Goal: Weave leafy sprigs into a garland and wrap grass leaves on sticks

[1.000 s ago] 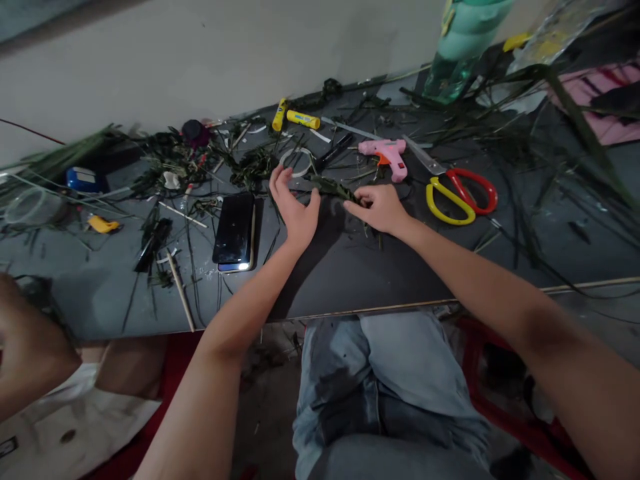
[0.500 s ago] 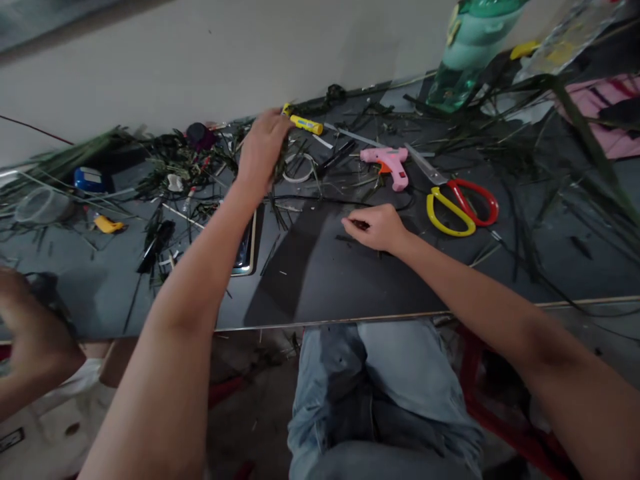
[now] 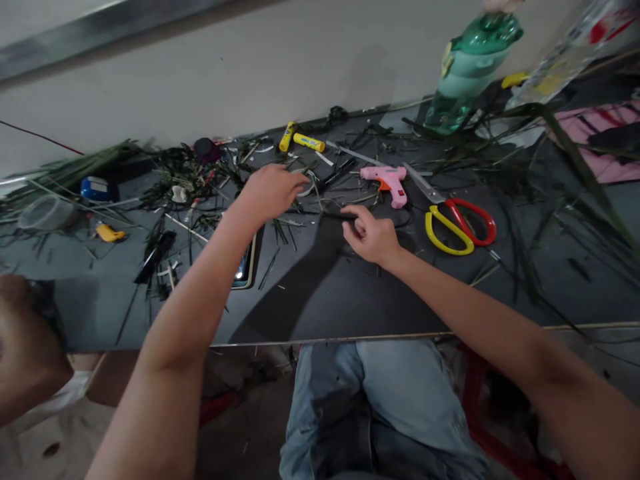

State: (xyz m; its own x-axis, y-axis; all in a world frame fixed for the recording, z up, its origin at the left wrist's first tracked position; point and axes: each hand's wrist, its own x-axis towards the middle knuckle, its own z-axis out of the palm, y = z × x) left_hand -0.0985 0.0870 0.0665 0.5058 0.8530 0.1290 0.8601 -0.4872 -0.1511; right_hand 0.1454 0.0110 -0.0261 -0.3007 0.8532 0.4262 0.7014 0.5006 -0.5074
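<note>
My left hand (image 3: 273, 190) hovers over the middle of the dark table, fingers stretched to the right. It partly covers a white ring (image 3: 311, 184) lying among plant scraps; I see nothing held in it. To its right is my right hand (image 3: 373, 235), with forefinger and thumb apart and the other fingers curled. Nothing clear shows between those fingertips. Behind the right hand lie a pink glue gun (image 3: 387, 179) and a black pen (image 3: 340, 172). Scissors (image 3: 453, 223) with one red and one yellow handle rest to its right. Two yellow tubes (image 3: 309, 142) lie beyond my left hand.
A green bottle (image 3: 463, 80) stands by the wall. Long green leaves (image 3: 75, 163) and a clear tub (image 3: 46, 213) are at left. A phone (image 3: 245, 267) lies under my left forearm. Another person's arm (image 3: 25, 347) is at the left edge.
My left hand has drawn back from the yellow tubes toward me, near the white ring. My right hand's fingers have spread from a pinch. The view has tilted up slightly.
</note>
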